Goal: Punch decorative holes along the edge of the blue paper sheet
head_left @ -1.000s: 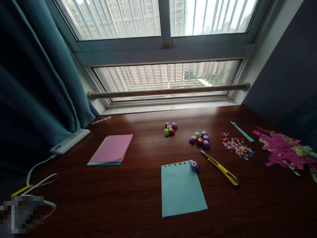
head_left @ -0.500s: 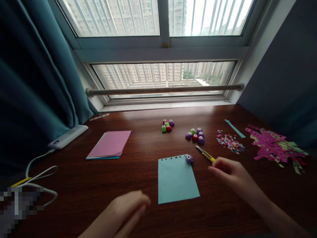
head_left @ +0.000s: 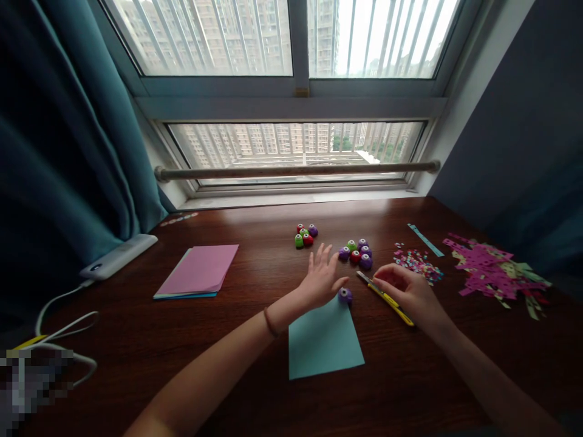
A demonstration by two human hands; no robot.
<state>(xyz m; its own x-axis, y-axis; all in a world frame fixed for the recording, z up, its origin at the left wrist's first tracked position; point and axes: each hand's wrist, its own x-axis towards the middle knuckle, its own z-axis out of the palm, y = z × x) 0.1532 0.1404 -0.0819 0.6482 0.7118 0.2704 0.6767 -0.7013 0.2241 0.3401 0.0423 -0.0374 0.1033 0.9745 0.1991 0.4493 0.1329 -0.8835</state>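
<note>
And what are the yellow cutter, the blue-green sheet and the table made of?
The cutter has an evenly yellow handle, probably plastic, and a thin pale-grey blade, likely metal. The sheet looks like matt paper: thin, flat, without shine. The table has streaky brown grain and a glossy sheen: real wood or a wood-look top.

paper sheet (head_left: 325, 343) of pale turquoise, cutter knife (head_left: 394, 308) in bright yellow, punches (head_left: 355, 257) in purple, green and red, many-coloured confetti (head_left: 421, 262), scraps (head_left: 489, 268) mostly pink, desk (head_left: 255, 267) before me brown with wood grain
</note>
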